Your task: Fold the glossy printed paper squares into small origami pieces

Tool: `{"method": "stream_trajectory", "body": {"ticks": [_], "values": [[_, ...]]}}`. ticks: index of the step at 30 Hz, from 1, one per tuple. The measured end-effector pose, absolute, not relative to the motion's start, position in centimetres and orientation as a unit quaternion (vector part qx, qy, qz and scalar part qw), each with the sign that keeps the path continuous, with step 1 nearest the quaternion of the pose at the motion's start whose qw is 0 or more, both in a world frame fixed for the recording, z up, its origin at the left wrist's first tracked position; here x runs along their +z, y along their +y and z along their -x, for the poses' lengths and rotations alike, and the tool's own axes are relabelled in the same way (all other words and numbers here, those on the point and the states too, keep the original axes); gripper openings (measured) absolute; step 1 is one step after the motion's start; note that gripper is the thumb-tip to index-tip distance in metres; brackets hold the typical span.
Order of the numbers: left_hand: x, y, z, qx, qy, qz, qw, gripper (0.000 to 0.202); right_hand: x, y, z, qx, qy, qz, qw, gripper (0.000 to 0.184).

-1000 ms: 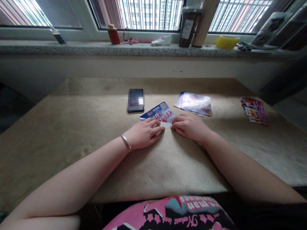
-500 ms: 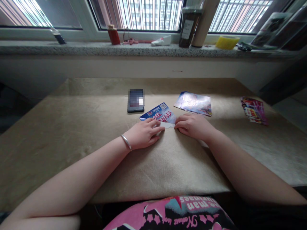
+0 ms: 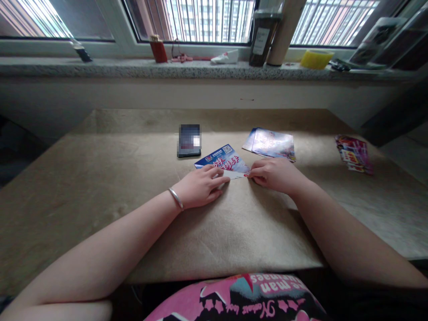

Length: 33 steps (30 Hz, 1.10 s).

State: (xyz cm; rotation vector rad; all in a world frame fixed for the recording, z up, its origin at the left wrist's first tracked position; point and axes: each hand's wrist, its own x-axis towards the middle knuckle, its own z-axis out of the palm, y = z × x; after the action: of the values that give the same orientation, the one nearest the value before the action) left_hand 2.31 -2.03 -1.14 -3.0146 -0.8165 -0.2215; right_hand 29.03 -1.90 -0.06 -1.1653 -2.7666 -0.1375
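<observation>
A blue folded flyer point(image 3: 223, 160) with red lettering lies on the tan table point(image 3: 100, 178), its near edge folded over to show white. My left hand point(image 3: 200, 186), with a silver bracelet on the wrist, presses down on the flyer's left part with curled fingers. My right hand point(image 3: 276, 175) pinches the fold at the flyer's right end, fingers closed on the paper.
A dark phone point(image 3: 189, 140) lies just behind the flyer. A stack of bluish flyers point(image 3: 271, 144) sits to the right and a pink-red flyer stack point(image 3: 354, 154) near the right edge. The windowsill point(image 3: 133, 67) holds a red cup point(image 3: 158, 49), a dark jar point(image 3: 262, 38), and yellow tape point(image 3: 316, 59).
My right hand has slid rightwards along the fold, uncovering more of the flyer's right end. The left hand has stayed in place.
</observation>
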Motion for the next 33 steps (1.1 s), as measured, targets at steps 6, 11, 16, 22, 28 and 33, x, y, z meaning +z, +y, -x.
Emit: {"method": "stream_trajectory", "body": {"ticks": [6,11,16,22,28,33], "values": [[-1.3,-2.0,-2.2,-0.081,-0.256,0.963,-0.001,0.037,0.3,-1.9,-29.4,-0.052,-0.915,0.398,0.047,0.022],[-1.3,-2.0,-2.3,-0.083,-0.257,0.963,-0.003,0.037,0.5,-1.7,-29.9,-0.045,-0.916,0.397,0.045,0.023],[-1.2,-2.0,-2.3,-0.073,-0.259,0.963,0.001,0.037,0.6,-1.6,-30.3,-0.05,-0.913,0.405,0.028,0.022],[-1.1,-2.0,-2.4,-0.079,-0.257,0.963,0.001,0.036,0.6,-1.4,-30.6,-0.042,-0.913,0.404,0.034,0.023],[-1.1,-2.0,-2.3,-0.076,-0.256,0.964,0.001,0.037,0.5,-1.2,-31.0,-0.032,-0.915,0.4,0.039,0.023],[-1.2,-1.9,-2.3,-0.074,-0.257,0.964,0.0,0.037,0.5,-1.1,-31.4,-0.035,-0.911,0.41,0.032,0.024]]}}
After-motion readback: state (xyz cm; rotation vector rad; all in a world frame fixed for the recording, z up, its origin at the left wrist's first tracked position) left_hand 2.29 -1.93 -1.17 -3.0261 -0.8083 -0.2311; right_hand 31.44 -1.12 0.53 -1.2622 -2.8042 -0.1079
